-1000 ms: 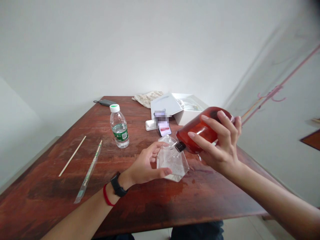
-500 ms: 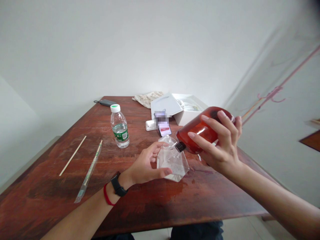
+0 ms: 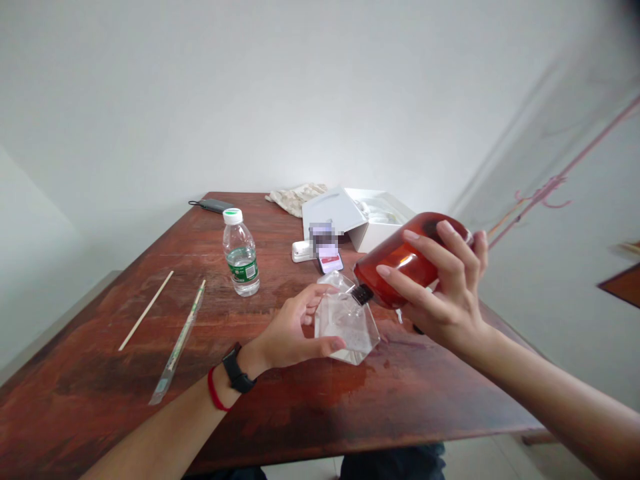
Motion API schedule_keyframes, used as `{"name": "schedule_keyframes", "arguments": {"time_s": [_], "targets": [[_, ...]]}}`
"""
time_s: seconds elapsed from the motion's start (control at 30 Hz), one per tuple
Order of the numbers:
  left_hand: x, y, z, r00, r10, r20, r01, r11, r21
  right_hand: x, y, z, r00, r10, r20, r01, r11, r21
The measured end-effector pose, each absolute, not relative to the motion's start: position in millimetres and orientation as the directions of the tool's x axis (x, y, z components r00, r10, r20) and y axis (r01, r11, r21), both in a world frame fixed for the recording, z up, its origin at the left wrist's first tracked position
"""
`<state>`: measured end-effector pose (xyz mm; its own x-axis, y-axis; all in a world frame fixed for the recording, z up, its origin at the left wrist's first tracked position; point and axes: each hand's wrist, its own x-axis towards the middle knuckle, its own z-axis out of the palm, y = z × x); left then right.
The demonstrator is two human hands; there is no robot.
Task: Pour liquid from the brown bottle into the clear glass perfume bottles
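My right hand (image 3: 443,293) grips a red-brown bottle (image 3: 400,263), tipped on its side with its black neck pointing down-left. The neck meets the top of a clear faceted glass container (image 3: 350,327) standing on the wooden table (image 3: 280,400). My left hand (image 3: 290,330) curls round the container's left side, thumb and fingers on the glass. A black watch and a red band sit on my left wrist.
A small water bottle (image 3: 241,252) stands left of centre. A wooden stick (image 3: 145,311) and a wrapped stick (image 3: 179,347) lie at the left. An open white box (image 3: 363,217), a cloth (image 3: 295,195), a phone (image 3: 330,257) and a white device (image 3: 301,251) are at the back.
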<state>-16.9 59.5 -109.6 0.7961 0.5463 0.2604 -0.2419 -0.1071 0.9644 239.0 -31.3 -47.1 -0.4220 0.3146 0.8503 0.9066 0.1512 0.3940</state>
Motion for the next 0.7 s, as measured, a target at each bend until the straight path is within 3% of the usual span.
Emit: {"name": "schedule_keyframes", "arguments": {"time_s": [0.4,0.7], "targets": [[-17.4,60.0,-112.7,0.795,0.546,0.263,-0.248,-0.102,0.963,235.7,-32.0,-38.6,-0.492,0.291,0.821,0.87,0.187,0.456],[-17.6,59.5,-110.1,0.798,0.547,0.255,-0.243,-0.097,0.965,238.1,-34.5,-40.4,-0.469,0.334,0.817,0.883,0.171,0.437]]}}
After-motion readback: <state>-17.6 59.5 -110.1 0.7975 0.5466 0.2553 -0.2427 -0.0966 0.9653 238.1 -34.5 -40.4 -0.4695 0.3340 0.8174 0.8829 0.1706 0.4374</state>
